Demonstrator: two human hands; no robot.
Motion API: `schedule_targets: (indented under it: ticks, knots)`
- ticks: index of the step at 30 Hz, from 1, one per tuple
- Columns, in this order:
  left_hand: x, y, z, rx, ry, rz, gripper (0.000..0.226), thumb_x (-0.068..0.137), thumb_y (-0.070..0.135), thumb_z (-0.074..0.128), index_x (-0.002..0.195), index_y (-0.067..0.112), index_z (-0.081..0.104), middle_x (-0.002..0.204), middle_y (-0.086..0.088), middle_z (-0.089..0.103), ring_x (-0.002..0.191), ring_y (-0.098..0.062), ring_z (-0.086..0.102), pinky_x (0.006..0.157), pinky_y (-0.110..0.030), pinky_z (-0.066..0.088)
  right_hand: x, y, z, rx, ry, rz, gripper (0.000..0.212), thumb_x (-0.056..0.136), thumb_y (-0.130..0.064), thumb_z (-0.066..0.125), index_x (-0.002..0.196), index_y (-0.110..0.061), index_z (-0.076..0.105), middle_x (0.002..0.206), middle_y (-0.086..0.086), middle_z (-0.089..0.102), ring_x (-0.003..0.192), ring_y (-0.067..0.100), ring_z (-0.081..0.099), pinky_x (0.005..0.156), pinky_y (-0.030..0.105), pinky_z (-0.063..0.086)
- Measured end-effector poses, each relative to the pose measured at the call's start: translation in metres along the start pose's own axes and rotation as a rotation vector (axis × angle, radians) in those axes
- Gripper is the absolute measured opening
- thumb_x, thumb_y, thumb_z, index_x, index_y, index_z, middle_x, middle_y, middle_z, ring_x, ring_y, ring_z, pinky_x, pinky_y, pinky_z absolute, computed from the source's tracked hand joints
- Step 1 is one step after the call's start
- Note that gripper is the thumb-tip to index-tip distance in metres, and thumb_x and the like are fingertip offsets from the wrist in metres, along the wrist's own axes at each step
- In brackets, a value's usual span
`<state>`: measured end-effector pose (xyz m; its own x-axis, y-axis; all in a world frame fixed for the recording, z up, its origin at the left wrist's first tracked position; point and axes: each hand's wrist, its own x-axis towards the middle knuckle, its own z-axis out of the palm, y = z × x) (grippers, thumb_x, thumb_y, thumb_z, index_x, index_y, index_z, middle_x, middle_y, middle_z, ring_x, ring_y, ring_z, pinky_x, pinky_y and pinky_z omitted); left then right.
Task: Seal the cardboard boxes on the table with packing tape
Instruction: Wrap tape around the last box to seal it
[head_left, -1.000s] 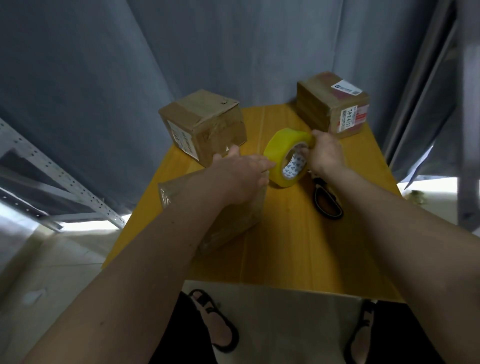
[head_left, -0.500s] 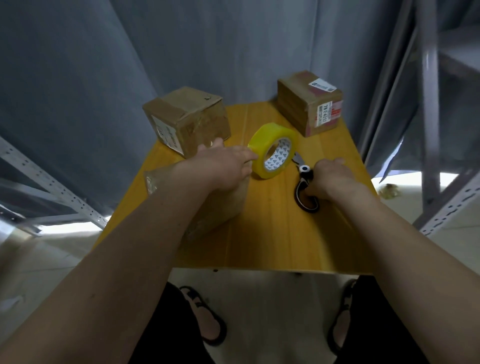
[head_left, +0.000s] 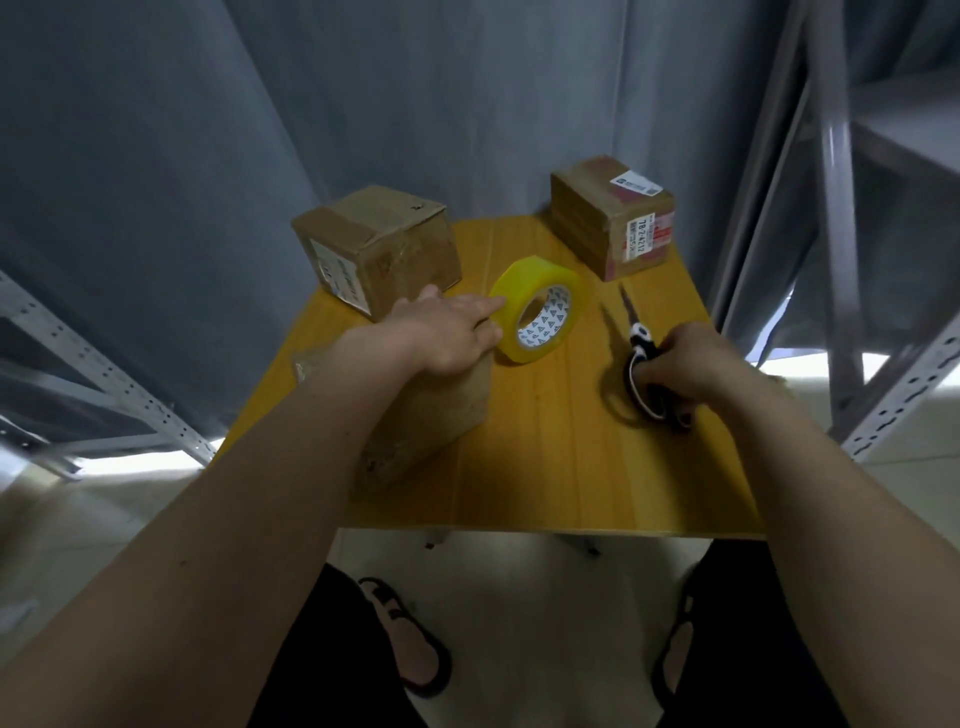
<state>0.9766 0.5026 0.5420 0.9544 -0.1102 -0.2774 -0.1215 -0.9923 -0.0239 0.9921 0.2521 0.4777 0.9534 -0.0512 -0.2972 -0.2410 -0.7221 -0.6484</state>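
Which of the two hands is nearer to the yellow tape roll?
Left. The left hand touches the yellow tape roll at its near-left edge; the right hand is apart, gripping the scissors.

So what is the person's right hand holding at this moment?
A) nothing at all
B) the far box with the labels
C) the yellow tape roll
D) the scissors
D: the right hand has its fingers curled round the handles of the scissors lying on the table, while the tape roll stands by the left hand.
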Motion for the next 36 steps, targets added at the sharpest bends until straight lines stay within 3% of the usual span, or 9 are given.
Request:
schedule_targets:
  ticks: [2,4,7,10,18,24,29,32,36]
  knots:
    - [0.001,-0.005,0.0,-0.079,0.005,-0.008,0.051,0.102,0.051,0.02,0.151,0.046,0.008,0.161,0.007,0.017,0.147,-0.028,0.011,0.115,-0.053,0.013,-0.008,0.004,-0.005,0.626,-0.18,-0.019,0.022,0.079,-0.01,0.073,0.093,-0.01,0.057,0.08,0.012,0.062,0.07,0.023,0.063,0.065,0.039,0.058]
    - [0.005,-0.009,-0.001,-0.15,-0.006,-0.004,0.05,0.103,0.046,0.019,0.151,0.046,0.005,0.16,0.006,0.021,0.148,-0.027,0.011,0.118,-0.054,0.011,-0.016,0.006,-0.005,0.919,-0.432,-0.077,0.037,0.07,-0.015,0.077,0.103,-0.01,0.059,0.079,0.011,0.062,0.072,0.021,0.064,0.074,0.046,0.06]
    - [0.009,-0.012,-0.006,-0.25,-0.027,0.017,0.051,0.104,0.035,0.023,0.152,0.044,0.005,0.157,0.008,0.029,0.149,-0.023,0.013,0.12,-0.048,0.009,-0.022,0.003,0.004,0.874,-0.806,-0.129,0.086,0.056,-0.044,0.088,0.126,-0.01,0.052,0.081,0.01,0.06,0.075,0.022,0.06,0.085,0.055,0.055]
    - [0.007,-0.012,-0.01,-0.359,-0.046,0.028,0.061,0.101,0.023,0.033,0.152,0.043,0.007,0.153,0.012,0.036,0.147,-0.02,0.019,0.121,-0.041,0.013,-0.024,0.003,0.014,0.702,-0.989,-0.153,0.096,0.05,-0.057,0.088,0.124,-0.006,0.052,0.082,0.012,0.055,0.076,0.024,0.055,0.089,0.059,0.049]
    - [0.008,-0.01,-0.013,-0.397,-0.077,0.039,0.067,0.099,0.019,0.038,0.152,0.043,0.004,0.154,0.014,0.033,0.148,-0.02,0.015,0.122,-0.043,0.009,-0.024,-0.009,0.015,0.611,-1.039,-0.142,0.089,0.055,-0.064,0.081,0.114,-0.004,0.053,0.076,0.014,0.051,0.067,0.023,0.056,0.071,0.052,0.057]
    - [0.004,-0.013,-0.011,-0.351,-0.045,0.059,0.066,0.1,0.02,0.034,0.151,0.046,0.003,0.154,0.018,0.031,0.148,-0.024,0.008,0.118,-0.041,0.005,-0.019,-0.02,0.014,0.594,-1.016,-0.161,0.062,0.081,-0.055,0.054,0.115,-0.004,0.051,0.078,0.015,0.049,0.068,0.023,0.054,0.072,0.052,0.058]
    - [0.003,-0.013,-0.011,-0.358,-0.054,0.075,0.065,0.101,0.021,0.035,0.152,0.044,0.002,0.156,0.016,0.029,0.148,-0.023,0.01,0.121,-0.045,0.007,-0.016,-0.015,0.005,0.568,-1.044,-0.173,0.078,0.063,-0.06,0.078,0.112,-0.003,0.056,0.075,0.013,0.052,0.066,0.022,0.055,0.067,0.046,0.058]
    - [0.002,-0.013,-0.012,-0.381,-0.059,0.085,0.065,0.101,0.019,0.035,0.152,0.042,0.003,0.157,0.012,0.028,0.149,-0.019,0.012,0.122,-0.043,0.004,-0.016,-0.003,0.003,0.59,-1.069,-0.186,0.075,0.067,-0.056,0.077,0.114,-0.001,0.057,0.074,0.012,0.055,0.066,0.021,0.057,0.069,0.05,0.059]
    - [0.003,-0.015,-0.01,-0.396,-0.05,0.088,0.066,0.101,0.019,0.035,0.152,0.044,0.002,0.156,0.012,0.029,0.148,-0.018,0.014,0.122,-0.043,0.006,-0.016,0.001,0.005,0.674,-1.096,-0.18,0.086,0.059,-0.058,0.083,0.116,0.0,0.055,0.077,0.016,0.052,0.069,0.024,0.056,0.076,0.053,0.057]
